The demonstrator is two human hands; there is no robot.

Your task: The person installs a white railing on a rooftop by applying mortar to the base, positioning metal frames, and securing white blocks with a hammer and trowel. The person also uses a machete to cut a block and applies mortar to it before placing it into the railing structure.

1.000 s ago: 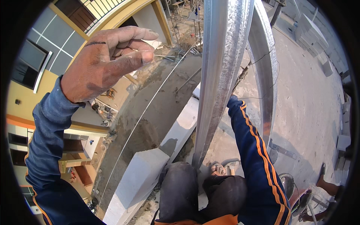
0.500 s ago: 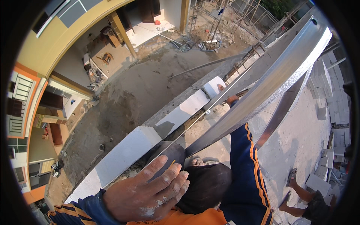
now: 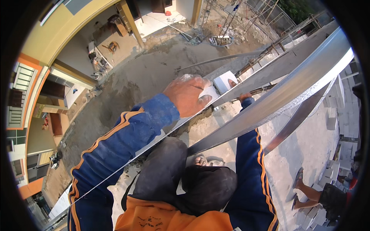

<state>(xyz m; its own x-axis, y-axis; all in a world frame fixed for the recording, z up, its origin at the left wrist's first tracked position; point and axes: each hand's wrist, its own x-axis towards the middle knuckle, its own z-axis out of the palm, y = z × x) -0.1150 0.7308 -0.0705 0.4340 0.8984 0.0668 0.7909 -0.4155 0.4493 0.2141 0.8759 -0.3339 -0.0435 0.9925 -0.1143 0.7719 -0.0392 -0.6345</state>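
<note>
A row of white blocks runs along the wall top in front of my knees. My left hand (image 3: 188, 94) reaches forward over it, palm down, fingers curled over the end of a white block (image 3: 209, 93) that it largely covers. Just beyond, a small white block piece (image 3: 224, 82) stands at the row's far end. My right hand (image 3: 243, 97) grips that piece from the right; a fingertip shows on its face, and a grey board and metal beam hide much of the hand. A taut pale string (image 3: 127, 163) passes beneath my left forearm, along the row.
A long silver metal beam (image 3: 277, 94) slants across my right side, with a darker strip (image 3: 296, 115) behind it. Lower ground (image 3: 150, 73) lies beyond the wall. At right, another person's legs (image 3: 308, 195) stand near stacked white blocks (image 3: 322, 215). Wooden scaffolding (image 3: 266, 52) is ahead.
My left hand has moved from near my lap forward and up, onto the block row beside the small piece. My right hand stays at that piece. The view has shifted slightly.
</note>
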